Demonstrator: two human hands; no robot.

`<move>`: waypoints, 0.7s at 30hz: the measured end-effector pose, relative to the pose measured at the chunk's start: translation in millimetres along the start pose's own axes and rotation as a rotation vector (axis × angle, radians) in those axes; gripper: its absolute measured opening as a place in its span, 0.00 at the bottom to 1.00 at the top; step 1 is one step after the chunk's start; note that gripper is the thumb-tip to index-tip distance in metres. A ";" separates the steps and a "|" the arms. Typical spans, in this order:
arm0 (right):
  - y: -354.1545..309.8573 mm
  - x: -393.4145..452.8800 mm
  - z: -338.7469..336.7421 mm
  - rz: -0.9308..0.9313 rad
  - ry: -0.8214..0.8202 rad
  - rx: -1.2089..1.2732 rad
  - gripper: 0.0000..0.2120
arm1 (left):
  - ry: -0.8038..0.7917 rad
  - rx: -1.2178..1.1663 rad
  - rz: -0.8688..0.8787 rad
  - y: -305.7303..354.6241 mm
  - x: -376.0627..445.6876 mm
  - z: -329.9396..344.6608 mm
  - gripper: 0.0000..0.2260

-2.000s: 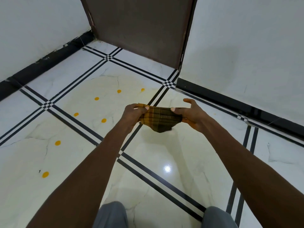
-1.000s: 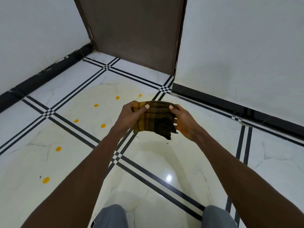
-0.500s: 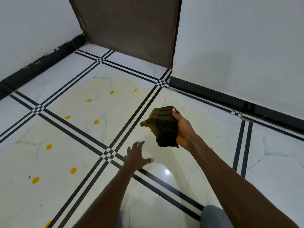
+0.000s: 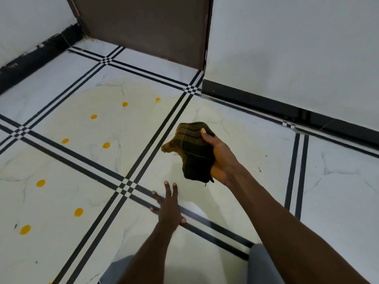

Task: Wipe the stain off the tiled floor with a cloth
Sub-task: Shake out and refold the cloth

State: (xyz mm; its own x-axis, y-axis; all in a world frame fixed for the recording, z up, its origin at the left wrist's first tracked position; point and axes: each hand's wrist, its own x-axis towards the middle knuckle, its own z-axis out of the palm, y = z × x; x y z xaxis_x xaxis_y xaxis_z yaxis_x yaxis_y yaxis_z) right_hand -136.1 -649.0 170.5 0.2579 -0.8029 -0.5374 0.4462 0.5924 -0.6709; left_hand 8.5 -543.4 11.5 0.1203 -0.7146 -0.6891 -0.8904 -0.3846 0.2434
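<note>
My right hand (image 4: pixel 220 158) grips a folded dark brown and mustard checked cloth (image 4: pixel 191 150) above the floor, near the middle of the view. My left hand (image 4: pixel 167 208) is spread flat, fingers apart, low over the black tile lines just below the cloth; it holds nothing. Several orange-yellow drops (image 4: pixel 106 145) dot the white tiled floor (image 4: pixel 61 201) to the left, inside a pale yellowish film (image 4: pixel 127 124) that covers the tiles around the line crossing.
A brown door (image 4: pixel 143 25) stands at the back. White walls with a black skirting (image 4: pixel 287 107) run along the right and the left. My knees in grey trousers (image 4: pixel 260 263) show at the bottom edge.
My left hand let go of the cloth and dropped toward the floor, fingers spread. My right hand bunched the cloth and holds it alone. The view shifted left, showing more drops.
</note>
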 end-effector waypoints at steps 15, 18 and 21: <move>36.0 -64.3 -8.9 -0.114 0.000 0.029 0.17 | 0.072 -0.008 0.051 -11.3 4.1 -1.4 0.54; 31.8 -83.9 -8.8 -0.116 -0.042 0.030 0.16 | 0.124 -0.174 0.129 -26.5 -11.1 -15.0 0.44; 27.7 -105.8 6.6 -0.104 -0.039 0.008 0.15 | 0.303 -0.652 0.108 -43.7 -62.0 -32.2 0.20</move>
State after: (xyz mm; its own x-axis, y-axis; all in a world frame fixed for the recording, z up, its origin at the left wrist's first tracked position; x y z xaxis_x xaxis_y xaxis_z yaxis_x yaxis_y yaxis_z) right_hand -145.3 -548.0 212.2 0.2427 -0.8620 -0.4451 0.4786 0.5055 -0.7180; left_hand 54.1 -501.1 65.5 0.2473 -0.8624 -0.4417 -0.4726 -0.5053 0.7221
